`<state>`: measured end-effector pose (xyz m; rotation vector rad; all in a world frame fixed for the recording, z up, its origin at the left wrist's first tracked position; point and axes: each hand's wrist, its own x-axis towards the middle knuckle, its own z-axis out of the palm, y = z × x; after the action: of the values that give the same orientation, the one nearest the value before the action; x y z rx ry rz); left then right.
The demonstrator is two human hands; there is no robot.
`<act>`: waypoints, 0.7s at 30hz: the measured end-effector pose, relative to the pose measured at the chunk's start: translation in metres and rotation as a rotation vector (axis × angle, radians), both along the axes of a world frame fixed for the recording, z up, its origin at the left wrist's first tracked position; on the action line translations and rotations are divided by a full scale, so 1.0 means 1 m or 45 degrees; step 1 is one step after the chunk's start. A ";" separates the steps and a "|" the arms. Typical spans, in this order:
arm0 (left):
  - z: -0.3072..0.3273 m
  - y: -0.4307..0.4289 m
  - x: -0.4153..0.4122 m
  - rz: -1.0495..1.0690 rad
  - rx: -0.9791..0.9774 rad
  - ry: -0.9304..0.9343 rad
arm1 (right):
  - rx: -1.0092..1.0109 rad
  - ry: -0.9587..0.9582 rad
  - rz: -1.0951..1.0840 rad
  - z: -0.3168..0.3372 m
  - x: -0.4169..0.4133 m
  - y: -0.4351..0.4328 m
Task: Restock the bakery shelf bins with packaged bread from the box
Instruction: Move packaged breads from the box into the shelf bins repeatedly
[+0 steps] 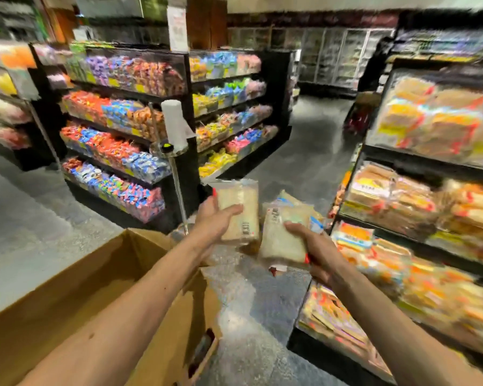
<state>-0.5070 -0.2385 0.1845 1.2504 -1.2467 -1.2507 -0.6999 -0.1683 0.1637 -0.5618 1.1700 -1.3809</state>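
My left hand (212, 221) grips a clear pack of pale sliced bread (239, 207) from its left side, thumb across the front, held up over the aisle floor. My right hand (315, 252) grips a second bread pack (283, 238) by its lower right corner. Both packs hang side by side, almost touching. The open cardboard box (76, 296) lies low on the left under my left forearm. The bakery shelf bins (418, 224) rise on the right, stacked with packaged bread. The whole view is blurred by motion.
A black candy shelf unit (129, 129) stands across the aisle on the left. A bag-roll stand with a metal pole (176, 162) is right in front of it. More bread packs (293, 201) sit behind my hands. Grey floor (262, 302) runs between box and shelf.
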 end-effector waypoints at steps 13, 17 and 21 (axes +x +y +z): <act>0.027 0.050 -0.233 -0.243 -2.568 -0.850 | -0.031 -0.092 -0.272 0.013 -0.241 0.106; 0.019 0.045 -0.273 -0.348 -2.548 -0.854 | -0.064 -0.160 -0.310 0.008 -0.279 0.115; 0.005 0.033 -0.310 -0.639 -2.207 -0.739 | -0.018 -0.180 -0.363 -0.002 -0.309 0.111</act>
<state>-0.8172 -0.2056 0.1897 -0.0843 -2.2652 0.2659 -1.0085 -0.0571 0.1616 -0.3089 1.1572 -1.6440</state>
